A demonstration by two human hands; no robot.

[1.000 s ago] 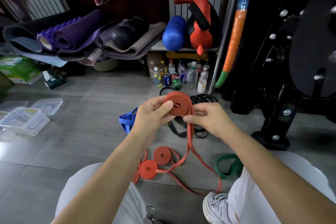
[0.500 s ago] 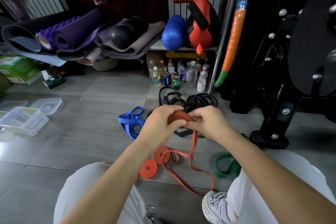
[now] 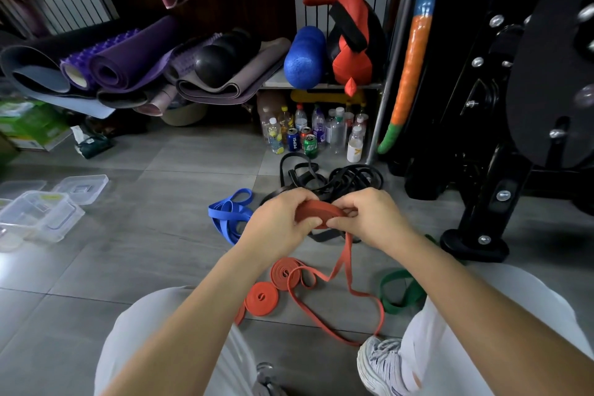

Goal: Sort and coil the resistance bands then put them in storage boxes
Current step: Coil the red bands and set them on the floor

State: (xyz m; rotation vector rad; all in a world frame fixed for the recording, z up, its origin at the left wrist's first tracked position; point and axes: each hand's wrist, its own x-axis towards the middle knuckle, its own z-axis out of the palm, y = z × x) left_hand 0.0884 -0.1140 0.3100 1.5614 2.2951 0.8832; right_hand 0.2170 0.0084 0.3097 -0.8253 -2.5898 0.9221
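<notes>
Since a second earlier, both hands had sunk lower, and the red band coil [image 3: 318,210] had tipped from upright and facing the camera to nearly edge-on. The left hand [image 3: 276,222] gripped the coil's left side with the thumb curled over its near edge. The right hand [image 3: 369,219] pinched its right side. The two hands sat close together with the one coil clamped between them, held above the black bands [image 3: 340,178]. From under the right hand the coil's loose tail [image 3: 347,270] hung down and looped across the floor [image 3: 144,251] to just beside a white shoe [image 3: 381,363].

Below the hands lay two finished red coils [image 3: 261,298], flat and touching each other, with part of a third showing at the left knee. One blue band [image 3: 229,215] lay tangled just left of the left hand, and one green band [image 3: 398,294] lay by the right leg. The black bands were heaped too tightly to count. Clear plastic boxes [image 3: 41,215] stood well apart at the far left, their number unclear at the frame edge.
</notes>
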